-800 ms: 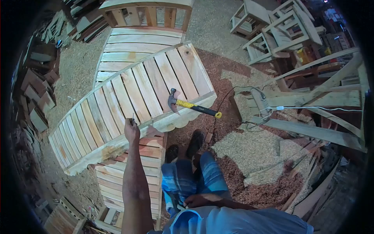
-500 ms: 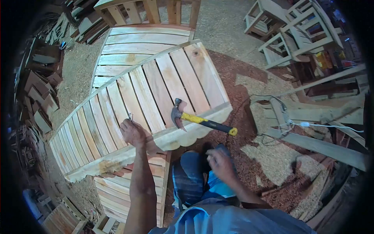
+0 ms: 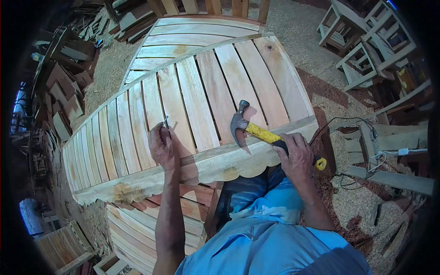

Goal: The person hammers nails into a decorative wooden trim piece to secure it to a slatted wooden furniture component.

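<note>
My left hand pinches a thin metal nail between closed fingertips, just over the pale slats. It is at the middle of a slatted wooden panel, which has a scalloped board along its near edge. My right hand is wrapped round the black grip of a claw hammer with a yellow and black handle. The hammer's head is over the right part of the panel, its claw toward me. The palm side of my right hand is hidden.
Another slatted panel lies beyond, and a third is below at the left. Small wooden stools stand at upper right. A white power cord crosses timber frames at right. Scrap boards are piled at left.
My right hand has moved from my lap to the hammer and closed round its handle. My left hand still holds the nail. The view has shifted, so the panel appears further right.
</note>
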`<state>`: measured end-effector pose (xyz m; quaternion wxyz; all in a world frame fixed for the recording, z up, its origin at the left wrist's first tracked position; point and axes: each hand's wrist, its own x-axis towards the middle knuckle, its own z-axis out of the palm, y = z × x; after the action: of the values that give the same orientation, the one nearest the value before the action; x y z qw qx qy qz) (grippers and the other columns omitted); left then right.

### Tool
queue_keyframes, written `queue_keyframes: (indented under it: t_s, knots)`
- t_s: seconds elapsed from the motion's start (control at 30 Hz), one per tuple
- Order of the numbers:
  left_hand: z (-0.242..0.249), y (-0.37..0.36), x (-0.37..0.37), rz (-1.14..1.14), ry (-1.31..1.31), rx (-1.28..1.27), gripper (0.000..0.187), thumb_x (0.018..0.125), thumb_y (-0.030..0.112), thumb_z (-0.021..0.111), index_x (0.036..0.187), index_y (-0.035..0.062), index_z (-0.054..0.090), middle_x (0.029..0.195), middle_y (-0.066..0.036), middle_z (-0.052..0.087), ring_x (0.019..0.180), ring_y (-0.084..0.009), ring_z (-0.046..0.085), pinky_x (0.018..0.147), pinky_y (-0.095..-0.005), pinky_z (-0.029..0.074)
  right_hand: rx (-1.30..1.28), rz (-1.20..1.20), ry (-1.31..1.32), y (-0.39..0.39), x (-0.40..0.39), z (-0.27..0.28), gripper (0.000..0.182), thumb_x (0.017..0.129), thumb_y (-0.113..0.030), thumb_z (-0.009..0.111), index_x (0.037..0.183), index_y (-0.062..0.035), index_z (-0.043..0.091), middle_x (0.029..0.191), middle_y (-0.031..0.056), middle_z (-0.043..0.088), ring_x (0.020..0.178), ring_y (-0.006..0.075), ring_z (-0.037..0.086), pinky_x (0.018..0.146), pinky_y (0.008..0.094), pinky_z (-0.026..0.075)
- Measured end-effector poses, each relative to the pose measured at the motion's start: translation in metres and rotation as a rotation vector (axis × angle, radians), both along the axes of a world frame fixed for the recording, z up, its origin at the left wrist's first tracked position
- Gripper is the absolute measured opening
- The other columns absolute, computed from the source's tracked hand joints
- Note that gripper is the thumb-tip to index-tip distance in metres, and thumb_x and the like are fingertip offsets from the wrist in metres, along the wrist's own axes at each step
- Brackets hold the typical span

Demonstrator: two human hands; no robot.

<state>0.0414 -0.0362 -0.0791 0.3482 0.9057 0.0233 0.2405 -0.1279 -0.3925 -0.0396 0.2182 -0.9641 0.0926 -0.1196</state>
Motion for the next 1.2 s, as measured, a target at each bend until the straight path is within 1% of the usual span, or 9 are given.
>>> queue_keyframes:
  t_s: [0.13,0.23,0.37,0.6,0.7,0.87,1.0,1.13,1.2]
  knots:
    - [-0.004,0.008,-0.004,-0.087,0.041,-0.406,0.023,0.111,0.014,0.064,0.131,0.0038,0.072,0.112,-0.008,0.074,0.101,-0.0165,0.068,0.092,-0.0334,0.054,0.166,-0.052,0.178,0.027,-0.011,0.037,0.038,0.099,-0.022,0.079,0.132,-0.0051,0.069,0.123,0.0171,0.072,0.114,0.039,0.073,0.094,0.0524,0.057]
    - [-0.002,0.018,-0.005,-0.234,0.027,-0.579,0.021,0.111,0.014,0.066,0.126,0.0022,0.073,0.11,-0.007,0.074,0.097,-0.0146,0.068,0.09,-0.0308,0.053,0.671,0.001,0.142,0.054,-0.031,0.04,0.043,0.106,-0.024,0.073,0.141,-0.001,0.066,0.123,0.0243,0.074,0.11,0.0413,0.075,0.093,0.0493,0.058]
    - [0.03,0.058,-0.037,-0.392,0.113,-0.039,0.013,0.105,0.01,0.07,0.114,0.0041,0.078,0.11,-0.008,0.072,0.106,-0.0239,0.064,0.093,-0.0372,0.053,0.506,0.189,-0.012,0.095,-0.067,0.021,0.059,0.104,-0.019,0.073,0.156,0.0005,0.053,0.137,0.0298,0.069,0.113,0.0465,0.075,0.095,0.0515,0.059]
    - [0.014,0.075,-0.053,-0.503,0.032,0.072,0.014,0.093,0.009,0.077,0.105,0.0107,0.082,0.107,-0.008,0.07,0.109,-0.0305,0.062,0.1,-0.0454,0.047,0.477,0.203,0.01,0.14,-0.068,-0.004,0.075,0.109,-0.013,0.063,0.174,-0.0133,0.027,0.121,0.0345,0.073,0.104,0.0533,0.073,0.088,0.0578,0.06]
    - [0.013,0.078,-0.054,-0.523,0.004,0.115,0.014,0.092,0.008,0.077,0.105,0.0116,0.082,0.107,-0.007,0.071,0.108,-0.0301,0.063,0.1,-0.0452,0.047,0.5,0.24,0.03,0.15,-0.065,0.027,0.078,0.109,-0.013,0.065,0.176,-0.0195,0.027,0.122,0.0332,0.073,0.104,0.0523,0.075,0.085,0.0548,0.062]
    - [0.008,0.079,-0.053,-0.512,-0.01,0.118,0.015,0.092,0.009,0.077,0.106,0.0109,0.082,0.107,-0.008,0.071,0.108,-0.031,0.062,0.099,-0.0455,0.048,0.435,0.339,-0.325,0.159,-0.048,0.114,0.074,0.11,-0.01,0.065,0.176,-0.013,0.03,0.115,0.0263,0.076,0.09,0.0317,0.078,0.075,0.0431,0.063]
    - [0.008,0.078,-0.054,-0.508,-0.03,0.109,0.015,0.091,0.009,0.078,0.106,0.0112,0.083,0.106,-0.008,0.071,0.107,-0.0311,0.063,0.098,-0.0453,0.048,0.689,0.224,-0.595,0.178,-0.035,0.19,0.062,0.113,-0.06,0.051,0.133,-0.0015,0.051,0.083,0.0074,0.06,0.062,0.0137,0.057,0.059,0.0265,0.052]
    - [0.009,0.078,-0.056,-0.506,-0.047,0.108,0.017,0.089,0.007,0.078,0.105,0.0128,0.082,0.106,-0.005,0.07,0.107,-0.0293,0.063,0.097,-0.0452,0.047,0.762,0.297,-0.707,0.19,-0.016,0.147,0.058,0.112,-0.063,0.054,0.111,-0.0051,0.054,0.077,0.0057,0.056,0.06,0.0134,0.056,0.054,0.0267,0.052]
    - [0.012,0.076,-0.056,-0.504,-0.063,0.121,0.017,0.089,0.007,0.078,0.105,0.0124,0.082,0.105,-0.005,0.07,0.107,-0.0295,0.063,0.097,-0.0453,0.047,0.395,0.363,-0.371,0.186,-0.022,0.076,0.046,0.112,-0.033,0.058,0.151,-0.0128,0.044,0.095,0.0202,0.068,0.079,0.0352,0.069,0.069,0.0437,0.058]
